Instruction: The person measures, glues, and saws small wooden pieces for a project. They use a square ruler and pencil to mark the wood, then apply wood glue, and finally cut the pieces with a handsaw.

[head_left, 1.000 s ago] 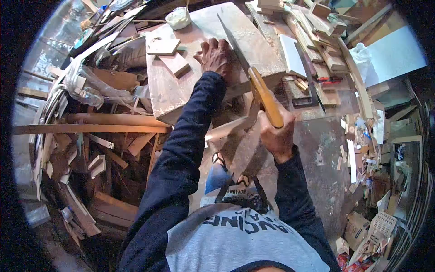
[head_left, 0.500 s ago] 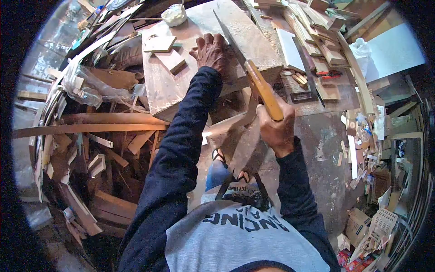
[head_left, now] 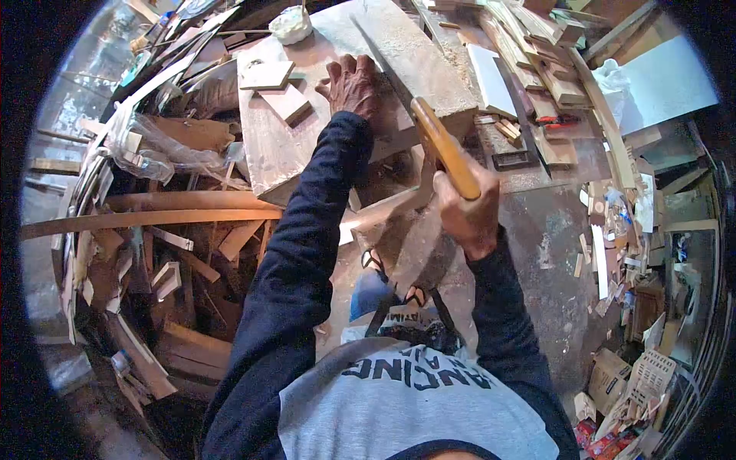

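My right hand (head_left: pixel 469 203) is closed around the yellowish wooden handle (head_left: pixel 445 149) of a handsaw, low at the near edge of the worktable. The saw's thin dark blade (head_left: pixel 386 71) slants up and left across the wooden top (head_left: pixel 268 153). Left of the blade, my left hand (head_left: pixel 354 86) presses down on the wood, with its thumb out and fingers apart. What lies under that palm is mostly hidden. Two small cut wood pieces, an upper one (head_left: pixel 265 74) and a lower one (head_left: pixel 285 103), lie left of my left hand. A whitish tub (head_left: pixel 290 25) stands behind them.
Stacked planks (head_left: pixel 537 65) and a red-handled tool (head_left: pixel 557 120) lie on the right. A long curved wooden strip (head_left: pixel 153 217) juts out at the left above a heap of offcuts. Scraps and a cardboard box (head_left: pixel 609 377) litter the floor at right.
The whole view has shifted slightly. Both hands and the saw keep nearly the same place against the table, with the blade only marginally moved.
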A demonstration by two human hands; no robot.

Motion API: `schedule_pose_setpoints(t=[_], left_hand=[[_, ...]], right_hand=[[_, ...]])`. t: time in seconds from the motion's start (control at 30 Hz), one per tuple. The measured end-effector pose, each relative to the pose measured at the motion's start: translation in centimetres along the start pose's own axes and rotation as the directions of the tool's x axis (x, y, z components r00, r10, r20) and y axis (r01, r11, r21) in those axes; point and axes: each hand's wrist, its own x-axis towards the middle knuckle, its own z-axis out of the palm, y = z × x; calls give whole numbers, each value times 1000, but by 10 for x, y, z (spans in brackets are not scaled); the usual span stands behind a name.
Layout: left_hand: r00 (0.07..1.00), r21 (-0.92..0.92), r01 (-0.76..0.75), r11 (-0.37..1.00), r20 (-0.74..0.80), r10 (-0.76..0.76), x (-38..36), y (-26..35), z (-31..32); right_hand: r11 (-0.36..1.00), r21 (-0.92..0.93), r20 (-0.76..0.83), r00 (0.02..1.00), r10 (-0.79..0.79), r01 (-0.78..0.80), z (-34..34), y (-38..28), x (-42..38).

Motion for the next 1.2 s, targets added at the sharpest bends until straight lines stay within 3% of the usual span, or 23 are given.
schedule_pose_setpoints(t=[0.03,0.13,0.2,0.3,0.33,0.4,0.47,0.57,0.63,0.67,0.7,0.73,0.8,0.87,0.93,0.97,1.03,1.1,1.17,1.2], left_hand=[[1000,-2,4,1000,4,-4,1,1,0],[998,73,-3,997,-66,8,-1,2,1],[998,24,5,1000,-58,-3,2,3,2],[999,13,-1,1000,-41,2,2,-4,-2],[999,12,-12,1000,-36,13,2,-3,-3],[1000,25,12,1000,-3,-12,0,8,-5],[1000,5,16,1000,-26,-16,0,5,1],[999,0,34,999,21,-34,-1,7,0],[997,30,74,997,25,-74,3,9,-4],[998,10,59,998,24,-59,5,3,1],[998,8,49,999,32,-49,4,4,2],[998,9,44,999,36,-44,3,4,1],[999,56,11,998,31,-13,4,-1,2],[998,33,12,999,66,-15,0,3,-4],[1000,36,-3,999,22,2,2,2,0],[1000,28,-7,1000,-2,7,2,-3,5],[999,-5,-20,1000,-51,20,8,-10,20],[989,18,-103,994,-108,105,5,-22,32],[999,35,12,999,-33,-11,1,5,-2],[999,57,24,998,-39,-22,2,4,2]], right_hand=[[998,31,-38,998,-58,59,3,5,-2],[993,-40,13,994,109,-108,-14,-15,-50],[971,-87,38,973,228,-224,-45,-41,-87],[959,-124,-3,967,256,-254,-55,-51,-103],[964,-61,-22,966,258,-259,-47,-49,-90],[986,-158,29,998,54,-49,-22,-15,-41],[995,-44,56,994,94,-92,-1,-2,-1],[982,-46,124,974,190,-185,-4,-1,-12],[995,-46,64,994,93,-90,-14,-3,-53],[967,-12,0,967,254,-254,-26,-24,-70],[936,-88,56,936,347,-342,-46,-37,-89],[924,-29,4,924,381,-381,-55,-43,-104],[977,-99,-9,982,190,-190,-48,-35,-96],[978,-103,8,983,181,-179,-35,-27,-67],[996,-82,43,998,38,-34,-6,-4,-11],[992,-86,57,993,102,-97,0,1,-2],[998,50,-3,999,36,-36,5,10,-7],[992,21,11,992,122,-122,-4,-1,-36],[943,-103,55,945,322,-315,-30,-31,-71],[951,-92,30,953,300,-296,-44,-36,-91]])
